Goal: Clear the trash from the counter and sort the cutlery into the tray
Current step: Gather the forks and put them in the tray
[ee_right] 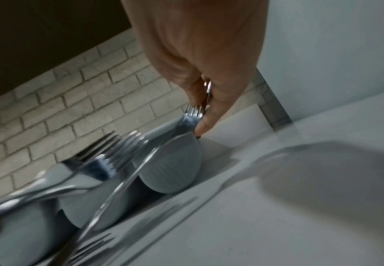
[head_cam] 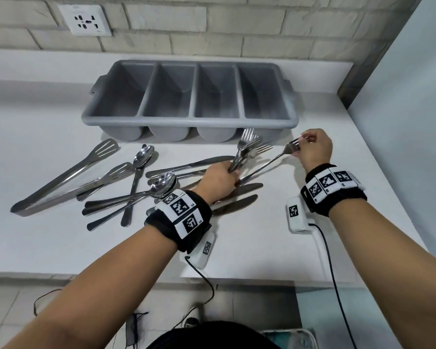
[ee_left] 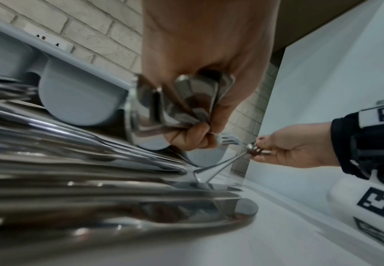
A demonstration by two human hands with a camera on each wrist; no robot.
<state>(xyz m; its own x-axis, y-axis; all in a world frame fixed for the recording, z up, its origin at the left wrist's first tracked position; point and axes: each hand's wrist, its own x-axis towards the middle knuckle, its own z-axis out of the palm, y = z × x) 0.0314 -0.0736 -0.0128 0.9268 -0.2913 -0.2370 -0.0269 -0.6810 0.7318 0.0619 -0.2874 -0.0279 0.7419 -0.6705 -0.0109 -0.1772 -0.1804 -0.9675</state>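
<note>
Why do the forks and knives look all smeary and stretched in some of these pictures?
In the left wrist view the knives lie so close to the camera that they blur into streaks; in the right wrist view the forks smear too, and a soft shadow crosses the counter; the head view is sharpest, though its wide lens bends the tray.

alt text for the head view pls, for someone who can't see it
Over a white counter, the left hand grips a bundle of steel forks while the right hand pinches a single steel fork by its tines. An empty grey four-compartment plastic tray sits behind; spoons, knives and tongs lie left.
</note>
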